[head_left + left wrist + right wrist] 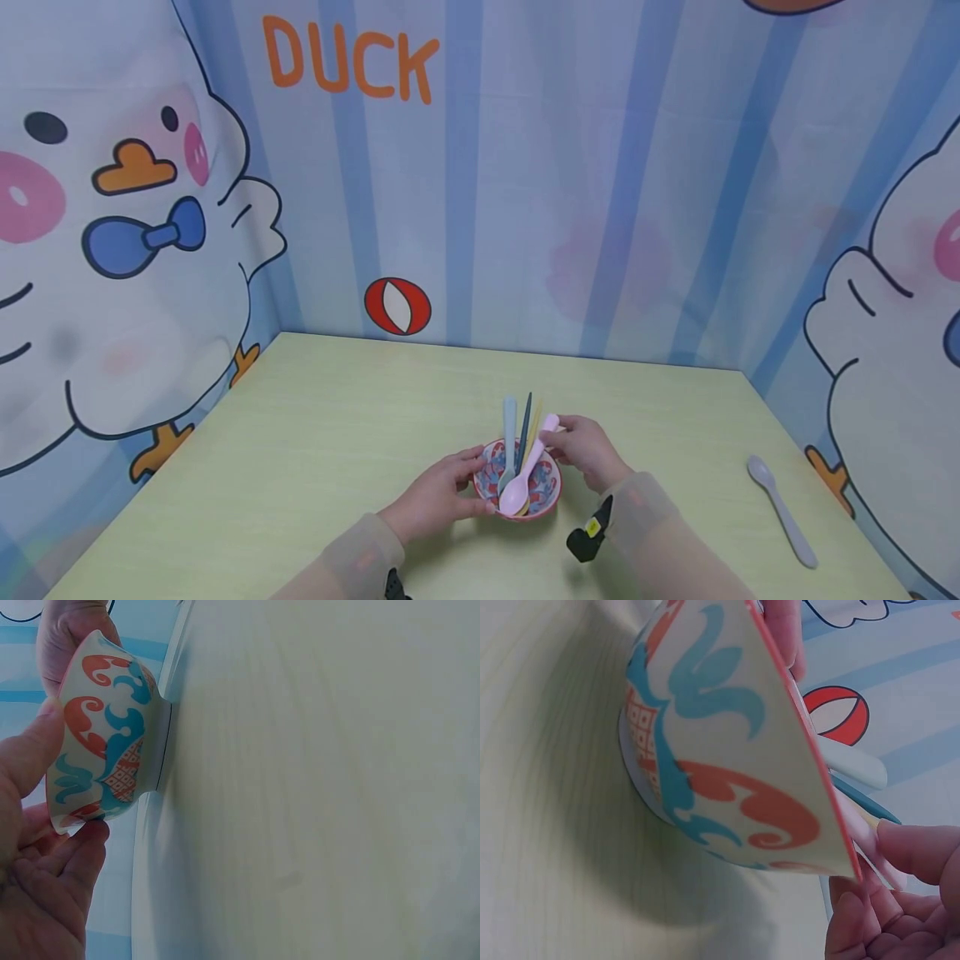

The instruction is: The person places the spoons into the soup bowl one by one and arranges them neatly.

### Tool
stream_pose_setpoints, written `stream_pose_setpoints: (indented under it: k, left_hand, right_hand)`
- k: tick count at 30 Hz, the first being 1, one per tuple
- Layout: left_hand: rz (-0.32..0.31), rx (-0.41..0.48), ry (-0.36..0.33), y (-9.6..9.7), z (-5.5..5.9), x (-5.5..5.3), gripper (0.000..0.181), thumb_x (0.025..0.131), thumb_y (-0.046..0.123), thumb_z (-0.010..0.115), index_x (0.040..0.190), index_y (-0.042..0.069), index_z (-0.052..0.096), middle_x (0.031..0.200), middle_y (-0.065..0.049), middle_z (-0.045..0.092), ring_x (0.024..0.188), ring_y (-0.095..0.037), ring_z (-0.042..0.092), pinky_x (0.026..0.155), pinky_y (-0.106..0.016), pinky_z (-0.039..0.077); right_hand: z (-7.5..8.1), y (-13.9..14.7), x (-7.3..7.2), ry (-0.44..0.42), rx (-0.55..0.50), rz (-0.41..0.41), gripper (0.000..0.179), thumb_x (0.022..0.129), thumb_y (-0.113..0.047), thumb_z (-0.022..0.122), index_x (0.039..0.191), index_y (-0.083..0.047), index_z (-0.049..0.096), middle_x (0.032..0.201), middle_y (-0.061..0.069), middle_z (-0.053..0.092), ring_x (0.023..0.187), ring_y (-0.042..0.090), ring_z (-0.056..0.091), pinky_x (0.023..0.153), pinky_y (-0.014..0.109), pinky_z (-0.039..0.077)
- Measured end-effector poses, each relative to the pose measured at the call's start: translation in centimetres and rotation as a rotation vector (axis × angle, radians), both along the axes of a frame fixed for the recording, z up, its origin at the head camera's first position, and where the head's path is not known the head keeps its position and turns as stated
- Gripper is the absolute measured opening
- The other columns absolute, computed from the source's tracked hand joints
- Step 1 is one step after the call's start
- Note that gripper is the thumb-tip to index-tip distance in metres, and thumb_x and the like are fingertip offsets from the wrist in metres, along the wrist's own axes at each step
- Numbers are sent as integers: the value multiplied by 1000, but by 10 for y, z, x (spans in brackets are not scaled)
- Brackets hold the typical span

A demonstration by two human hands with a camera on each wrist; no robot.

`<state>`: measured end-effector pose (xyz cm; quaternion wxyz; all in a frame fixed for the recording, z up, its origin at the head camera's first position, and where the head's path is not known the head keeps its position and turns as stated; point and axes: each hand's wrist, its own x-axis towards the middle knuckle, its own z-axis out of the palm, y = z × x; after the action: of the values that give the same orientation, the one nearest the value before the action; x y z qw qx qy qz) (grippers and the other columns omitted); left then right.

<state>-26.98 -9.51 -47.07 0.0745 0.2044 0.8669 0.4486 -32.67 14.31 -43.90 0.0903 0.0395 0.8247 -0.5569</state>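
Observation:
A red-rimmed bowl (546,482) with a red and blue pattern stands on the table. My left hand (435,497) holds it at the left side, with fingers and thumb spread around the rim; the left wrist view shows the bowl's outer wall (105,742) between them. At the bowl's right edge, my right hand (592,454) pinches the handle of a pink spoon (513,497), whose head rests inside the bowl. A light blue spoon (509,425), a dark blue stick (525,427) and thin yellow sticks (536,419) also lean in the bowl, their lower ends partly hidden.
A pale lavender spoon (782,512) lies on the light wooden table (360,417), well to the right of the bowl. Behind the table and at both sides hangs a blue striped cloth (510,167) printed with ducks.

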Motion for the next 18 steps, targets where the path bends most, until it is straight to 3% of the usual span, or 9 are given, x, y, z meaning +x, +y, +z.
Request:
stream_pose_setpoints:
  k: [18]
  left_hand:
    - [3, 5, -4, 1, 0, 0, 74, 80, 29, 79, 142, 4, 47, 153, -5, 35, 129, -31, 46, 102, -40, 44]
  right_hand:
    - [4, 11, 6, -3, -18, -40, 53, 93, -25, 65, 136, 1, 48, 113, 17, 65, 85, 22, 63, 84, 37, 54]
